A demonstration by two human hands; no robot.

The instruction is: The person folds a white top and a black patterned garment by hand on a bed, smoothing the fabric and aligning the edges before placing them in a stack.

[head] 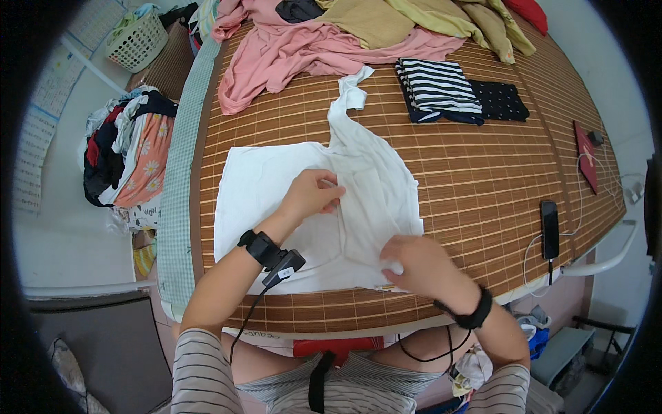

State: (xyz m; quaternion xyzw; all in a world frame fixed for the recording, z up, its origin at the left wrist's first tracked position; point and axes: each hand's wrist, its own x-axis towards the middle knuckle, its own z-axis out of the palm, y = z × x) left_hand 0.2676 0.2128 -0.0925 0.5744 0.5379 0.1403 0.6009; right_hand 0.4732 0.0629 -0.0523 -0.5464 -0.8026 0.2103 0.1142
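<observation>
A white long-sleeved garment lies on the slatted bamboo mat before me. Its right part is folded inward over the body, and one sleeve stretches away towards the far side. My left hand touches the fabric near the middle, at the edge of the folded part, with thumb and fingers close together. Near the lower right corner, my right hand pinches a bit of the white cloth between thumb and fingers; it is slightly blurred. Both wrists wear black straps, the left one with a small device.
Pink and yellow clothes lie heaped at the far edge. Folded striped clothing and a dotted black cloth lie at the back right. A cabled phone rests at right. Piled clothes and a basket stand left.
</observation>
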